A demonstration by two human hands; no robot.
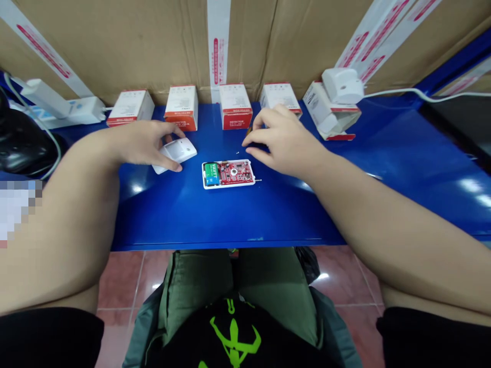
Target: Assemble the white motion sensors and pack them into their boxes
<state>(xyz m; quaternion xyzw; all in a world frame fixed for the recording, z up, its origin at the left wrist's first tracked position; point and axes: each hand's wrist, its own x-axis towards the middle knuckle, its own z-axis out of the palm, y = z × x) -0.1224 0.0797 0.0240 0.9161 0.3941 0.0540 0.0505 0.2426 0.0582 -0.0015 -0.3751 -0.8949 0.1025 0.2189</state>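
My left hand spans a white plastic detector cover, thumb on its near side and fingers on its far side; the cover rests on the blue table. To its right lies an opened detector base in a white frame, with a red circuit board and a green-and-blue battery. My right hand is just beyond and right of the base, fingers curled and thumb close to the index finger. A small amber-coloured bit shows at its fingertips, mostly hidden. Near them a tiny screw lies on the table.
Several small red-and-white detector boxes line the back of the blue table. At right, an opened box has a white device on top. A power strip and a black object stand at left. Cardboard backs the table.
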